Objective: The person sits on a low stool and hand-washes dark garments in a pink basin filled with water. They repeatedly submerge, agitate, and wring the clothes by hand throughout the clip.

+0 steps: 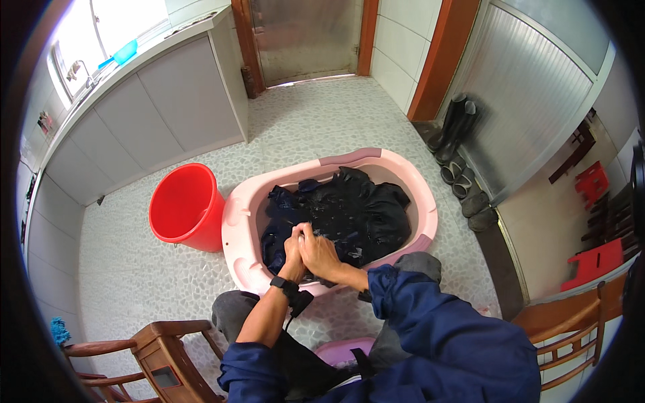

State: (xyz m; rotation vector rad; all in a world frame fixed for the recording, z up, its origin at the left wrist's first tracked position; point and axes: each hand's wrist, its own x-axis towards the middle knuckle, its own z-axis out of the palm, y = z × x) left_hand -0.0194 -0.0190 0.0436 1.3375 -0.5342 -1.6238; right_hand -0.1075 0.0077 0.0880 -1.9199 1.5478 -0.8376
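A pink plastic tub (pixel 237 211) stands on the floor before me, heaped with wet dark clothes (pixel 363 211), black and navy. Over the near left part of the clothes my two hands meet, fingers pressed together. My left hand (pixel 294 254) has a black strap and a small box at its wrist. My right hand (pixel 320 254) lies against it, back facing up. The closed fingers hide whether any cloth is between them. Some water shows along the tub's inner far right side.
A red bucket (pixel 184 201) stands against the tub's left end. Wooden chairs (pixel 166 347) flank me. Black rubber boots (pixel 453 126) and several shoes line the sliding door at right. A purple basin (pixel 345 351) sits between my legs. Grey cabinets (pixel 181 101) run along the left.
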